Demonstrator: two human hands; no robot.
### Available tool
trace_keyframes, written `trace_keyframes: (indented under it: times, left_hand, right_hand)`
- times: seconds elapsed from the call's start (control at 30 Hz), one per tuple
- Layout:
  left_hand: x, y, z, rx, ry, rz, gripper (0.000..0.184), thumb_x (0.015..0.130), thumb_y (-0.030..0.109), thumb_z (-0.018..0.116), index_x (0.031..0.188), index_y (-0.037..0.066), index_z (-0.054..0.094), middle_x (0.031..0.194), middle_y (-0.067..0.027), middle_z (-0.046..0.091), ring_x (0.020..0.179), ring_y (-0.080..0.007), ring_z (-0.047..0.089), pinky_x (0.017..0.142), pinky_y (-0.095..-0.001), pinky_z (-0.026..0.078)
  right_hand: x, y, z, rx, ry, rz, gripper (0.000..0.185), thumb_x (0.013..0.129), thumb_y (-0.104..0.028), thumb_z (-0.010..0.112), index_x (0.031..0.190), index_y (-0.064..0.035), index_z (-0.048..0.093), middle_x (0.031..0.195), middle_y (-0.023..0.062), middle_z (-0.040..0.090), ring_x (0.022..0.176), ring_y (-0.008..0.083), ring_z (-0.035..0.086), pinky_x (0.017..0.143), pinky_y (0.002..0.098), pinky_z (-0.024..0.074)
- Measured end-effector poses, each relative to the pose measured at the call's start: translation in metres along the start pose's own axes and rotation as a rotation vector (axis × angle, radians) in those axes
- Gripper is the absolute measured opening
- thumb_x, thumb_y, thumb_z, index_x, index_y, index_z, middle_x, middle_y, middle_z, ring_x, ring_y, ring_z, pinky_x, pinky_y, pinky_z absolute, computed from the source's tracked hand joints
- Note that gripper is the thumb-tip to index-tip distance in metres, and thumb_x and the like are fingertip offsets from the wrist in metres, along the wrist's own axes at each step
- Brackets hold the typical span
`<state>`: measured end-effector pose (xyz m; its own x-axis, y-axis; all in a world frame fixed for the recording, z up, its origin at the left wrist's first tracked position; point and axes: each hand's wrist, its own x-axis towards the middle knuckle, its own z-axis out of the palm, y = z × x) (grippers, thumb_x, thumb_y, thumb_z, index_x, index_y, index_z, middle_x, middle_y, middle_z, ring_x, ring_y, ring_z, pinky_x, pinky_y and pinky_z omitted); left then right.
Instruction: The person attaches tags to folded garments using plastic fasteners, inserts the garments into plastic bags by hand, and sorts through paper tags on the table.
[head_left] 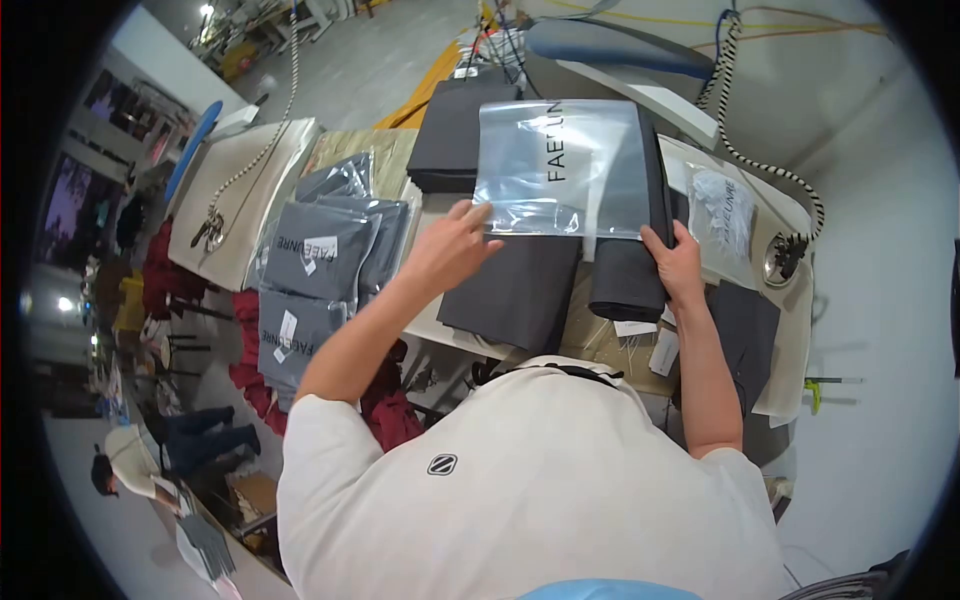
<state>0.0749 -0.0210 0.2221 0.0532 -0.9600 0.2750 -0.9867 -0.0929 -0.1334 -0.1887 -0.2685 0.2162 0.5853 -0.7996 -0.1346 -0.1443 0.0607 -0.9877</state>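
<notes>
A clear plastic bag [610,165] with dark lettering lies across folded dark grey cloth, its lower edge facing me. My left hand [450,248] is at the bag's lower left corner, fingers apart, fingertips touching the plastic. My right hand [678,265] grips the side of a folded dark grey garment [628,278], thumb on top near the bag's lower right corner. This garment runs up under the bag's right part; how far it is inside, I cannot tell. More dark folded cloth [510,290] lies below the bag, and a dark stack [445,135] stands at its upper left.
Bagged dark garments [315,250] with white tags are piled on the left. Clear printed bags [722,210] lie on the right, near a striped cord [765,175] and white tags [663,352]. A person [135,455] stands at another table, lower left.
</notes>
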Motion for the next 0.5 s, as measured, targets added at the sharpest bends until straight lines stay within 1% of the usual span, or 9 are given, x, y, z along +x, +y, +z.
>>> trace_keyframes:
  times: [0.07,0.13,0.17,0.23,0.3,0.33,0.37,0.43,0.5]
  left_hand:
    - [-0.024,0.012,0.045,-0.131,0.102,-0.061,0.017,0.091,0.019,0.064,0.085,0.003,0.070,0.099,-0.0072,0.061,0.101,-0.0227,0.062,0.081,-0.0346,0.052]
    - [-0.047,0.033,0.082,-0.375,-0.197,-0.485,0.018,0.093,0.016,0.063,0.105,0.004,0.067,0.124,-0.0080,0.065,0.119,-0.0231,0.059,0.091,-0.0377,0.051]
    - [-0.060,0.041,0.102,-0.387,-0.198,-0.504,0.018,0.093,0.016,0.063,0.105,0.004,0.067,0.124,-0.0080,0.065,0.119,-0.0231,0.059,0.091,-0.0377,0.051]
    - [-0.089,0.061,0.144,-0.269,-0.036,-0.374,0.021,0.093,0.015,0.063,0.111,0.004,0.065,0.122,-0.0081,0.066,0.118,-0.0255,0.060,0.096,-0.0416,0.049]
    - [-0.107,0.076,0.165,-0.227,0.037,-0.326,0.023,0.093,0.015,0.063,0.114,0.004,0.064,0.121,-0.0082,0.066,0.117,-0.0266,0.060,0.099,-0.0436,0.048]
    - [-0.112,0.079,0.173,-0.256,0.039,-0.307,0.024,0.092,0.014,0.063,0.115,0.005,0.063,0.125,-0.0084,0.065,0.120,-0.0278,0.058,0.101,-0.0448,0.046]
    - [-0.116,0.079,0.181,-0.282,0.042,-0.286,0.026,0.092,0.013,0.063,0.116,0.005,0.062,0.129,-0.0086,0.063,0.124,-0.0289,0.057,0.104,-0.0460,0.044]
    - [-0.107,0.074,0.179,-0.310,0.043,-0.272,0.027,0.092,0.013,0.062,0.118,0.006,0.062,0.133,-0.0089,0.062,0.127,-0.0300,0.055,0.107,-0.0471,0.042]
    - [-0.082,0.064,0.169,-0.296,0.010,-0.408,0.042,0.092,0.022,0.062,0.133,0.010,0.058,0.147,-0.0119,0.053,0.139,-0.0338,0.046,0.114,-0.0477,0.037]
  right_hand:
    - [-0.002,0.031,-0.012,-0.010,-0.013,0.048,0.031,0.091,-0.018,0.078,0.110,0.0038,0.066,0.096,0.0048,0.071,0.084,0.0104,0.064,0.074,0.0275,0.0528]
    - [-0.008,0.049,-0.029,-0.030,-0.023,0.089,0.033,0.090,-0.017,0.079,0.109,0.0061,0.066,0.100,0.0068,0.072,0.087,0.0121,0.065,0.077,0.0284,0.0535]
    - [-0.014,0.055,-0.039,-0.113,-0.031,0.016,0.032,0.090,-0.017,0.078,0.110,0.0053,0.066,0.099,0.0070,0.071,0.087,0.0118,0.065,0.075,0.0292,0.0532]
    - [-0.026,0.059,-0.051,-0.213,-0.054,-0.049,0.031,0.091,-0.016,0.077,0.110,0.0044,0.065,0.098,0.0072,0.071,0.087,0.0116,0.065,0.074,0.0299,0.0529]
    - [-0.041,0.056,-0.064,-0.556,-0.095,-0.202,0.028,0.087,-0.014,0.078,0.108,-0.0001,0.068,0.091,0.0100,0.068,0.083,0.0215,0.066,0.073,0.0355,0.0528]
    - [-0.045,0.053,-0.068,-0.725,-0.119,-0.280,0.026,0.085,-0.013,0.079,0.107,-0.0024,0.069,0.088,0.0114,0.067,0.080,0.0265,0.066,0.073,0.0382,0.0528]
    - [-0.048,0.049,-0.068,-0.738,-0.136,-0.270,0.026,0.085,-0.013,0.079,0.107,-0.0024,0.069,0.088,0.0114,0.067,0.080,0.0265,0.066,0.073,0.0382,0.0528]
    - [-0.055,0.040,-0.056,-0.872,-0.217,-0.490,0.026,0.083,-0.014,0.079,0.106,-0.0053,0.069,0.090,0.0135,0.064,0.085,0.0328,0.064,0.074,0.0418,0.0519]
    - [-0.057,0.042,-0.043,-0.932,-0.265,-0.601,0.027,0.082,-0.014,0.080,0.105,-0.0067,0.070,0.092,0.0145,0.063,0.087,0.0360,0.064,0.074,0.0436,0.0514]
